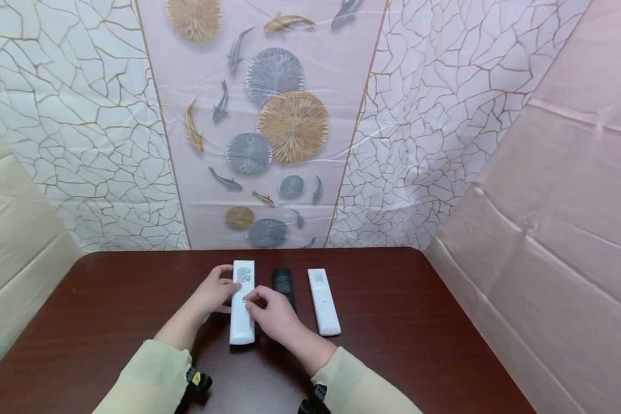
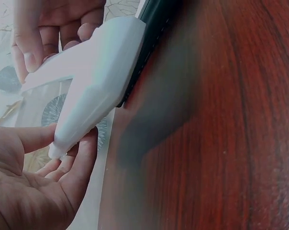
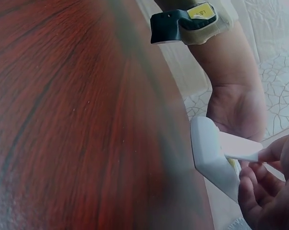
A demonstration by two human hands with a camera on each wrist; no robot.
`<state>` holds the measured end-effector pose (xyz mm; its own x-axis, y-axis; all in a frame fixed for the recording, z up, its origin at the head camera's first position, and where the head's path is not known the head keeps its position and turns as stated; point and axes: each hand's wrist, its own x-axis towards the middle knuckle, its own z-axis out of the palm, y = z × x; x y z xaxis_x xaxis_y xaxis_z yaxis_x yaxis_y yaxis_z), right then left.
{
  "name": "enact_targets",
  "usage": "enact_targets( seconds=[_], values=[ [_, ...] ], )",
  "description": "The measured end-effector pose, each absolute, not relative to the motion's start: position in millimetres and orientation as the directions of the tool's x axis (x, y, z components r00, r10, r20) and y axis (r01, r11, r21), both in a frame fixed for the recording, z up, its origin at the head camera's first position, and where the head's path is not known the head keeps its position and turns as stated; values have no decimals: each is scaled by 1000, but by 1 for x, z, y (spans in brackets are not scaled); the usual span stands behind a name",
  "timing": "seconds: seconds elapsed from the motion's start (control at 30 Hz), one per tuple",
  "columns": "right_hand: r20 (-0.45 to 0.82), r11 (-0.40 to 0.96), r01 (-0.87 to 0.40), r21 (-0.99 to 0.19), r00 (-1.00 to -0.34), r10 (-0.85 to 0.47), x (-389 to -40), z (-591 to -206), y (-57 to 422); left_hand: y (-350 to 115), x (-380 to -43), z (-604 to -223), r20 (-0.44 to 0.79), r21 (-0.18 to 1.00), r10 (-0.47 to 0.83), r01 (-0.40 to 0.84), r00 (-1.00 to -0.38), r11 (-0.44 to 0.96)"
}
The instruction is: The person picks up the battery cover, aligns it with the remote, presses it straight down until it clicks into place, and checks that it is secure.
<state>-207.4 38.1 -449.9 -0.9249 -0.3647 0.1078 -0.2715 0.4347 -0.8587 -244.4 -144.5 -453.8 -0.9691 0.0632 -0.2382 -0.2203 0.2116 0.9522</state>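
Nearest the viewer, a white remote (image 1: 242,305) lies back-up on the dark wooden table (image 1: 419,322), left of centre. Its left edge is gripped by the left hand (image 1: 214,293); a thin white cover piece (image 3: 240,147), seemingly the battery cover, is pinched by the right hand (image 1: 271,313). To the right lie a black remote (image 1: 283,284) and a second white remote (image 1: 323,302). The cover could be bent or snapped if levered upward, and the remote could skid if the left-hand grip slackens.

- Table (image 1: 108,322): dark red wood grain, smooth, slightly glossy.
- White remote (image 1: 242,305): matt plastic, smooth.
- Black remote (image 1: 283,282): plastic.
- Wall covering (image 1: 548,201): creased, shiny sheeting.
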Motion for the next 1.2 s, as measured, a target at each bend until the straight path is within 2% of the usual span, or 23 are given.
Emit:
enact_targets(
  seconds=[0.27, 0.9, 1.0, 1.2],
  values=[
    [145, 494, -325, -807, -918, -368, -210, -451, 42, -142, -244, -456, -227, 959, 81, -209, -970, 191],
    [112, 489, -273, -829, -936, -333, -213, -455, 40, -137, -239, -445, -228, 964, 91, -211, -969, 163],
    [103, 487, -256, -835, -942, -319, -214, -456, 40, -137, -239, -445, -226, 965, 92, -211, -970, 155],
    [21, 471, -134, -872, -971, -238, -214, -457, 39, -139, -240, -446, -221, 969, 101, -206, -970, 137]
  ],
)
